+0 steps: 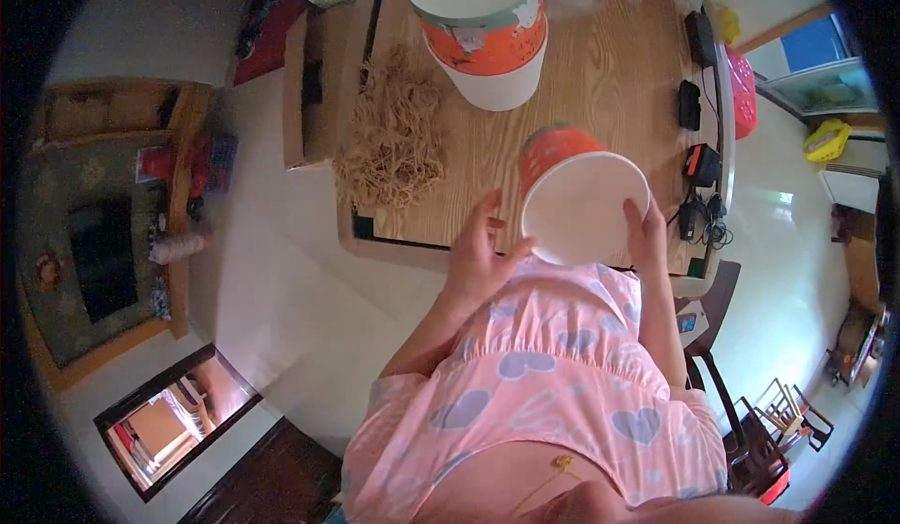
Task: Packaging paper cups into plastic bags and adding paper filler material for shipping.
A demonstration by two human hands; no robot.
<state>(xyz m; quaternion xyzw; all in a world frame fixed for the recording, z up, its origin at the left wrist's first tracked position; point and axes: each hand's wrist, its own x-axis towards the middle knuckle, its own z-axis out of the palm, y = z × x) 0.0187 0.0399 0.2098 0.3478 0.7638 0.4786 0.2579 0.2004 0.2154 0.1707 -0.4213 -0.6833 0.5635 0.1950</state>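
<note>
Wood-grain tabletop, pale and smooth, is spreading out beyond both hands, its edges bending with the lens. Glossy white floor is showing to the left of the hands, with a low wooden shelf unit well apart on that side, crowded with small items too blurred to name.

Paper cup, round, tapered, orange-red outside and plain white inside, is tilting with its open mouth toward the person, over the near edge of the table. Left hand is cupping the cup's near rim, fingers spread and thumb lying along the lip. Right hand is pressing the opposite side of the rim, fingers curled onto it. Both are gripping the cup between them.

Tangled heap of tan, stringy rubber bands is lying beyond the left hand, loose and matted. Stack of matching cups, upended, white and orange, is standing farther out between the hands. Black chargers and cables are lying just beyond the right hand at the table's edge. Pink heart-print garment, soft and gathered, is filling the space beneath the hands.
</note>
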